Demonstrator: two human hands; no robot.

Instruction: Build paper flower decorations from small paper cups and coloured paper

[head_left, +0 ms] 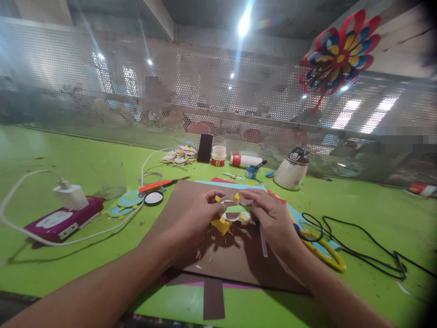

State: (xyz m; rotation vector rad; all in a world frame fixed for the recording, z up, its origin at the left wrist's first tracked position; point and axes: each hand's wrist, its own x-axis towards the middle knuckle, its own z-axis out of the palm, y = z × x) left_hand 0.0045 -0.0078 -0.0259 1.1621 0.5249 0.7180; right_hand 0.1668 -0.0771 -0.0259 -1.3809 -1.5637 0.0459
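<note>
My left hand [198, 214] and my right hand [269, 216] meet over a brown paper sheet [235, 259] on the green table [85, 159]. Together they pinch a small round paper craft piece [232, 210] with yellow bits stuck on its rim. Both sets of fingers are closed on it. Small yellow scraps [220, 225] lie on the brown sheet just under the piece.
Yellow-handled scissors [324, 250] and a black cable [362, 248] lie to the right. At left sit a purple device [61, 222] with a white charger [70, 196], teal paper discs [129, 199] and an orange cutter [157, 184]. Glue bottle [246, 160], jars and a white kettle [292, 172] stand behind. A paper pinwheel [339, 52] hangs on the mesh.
</note>
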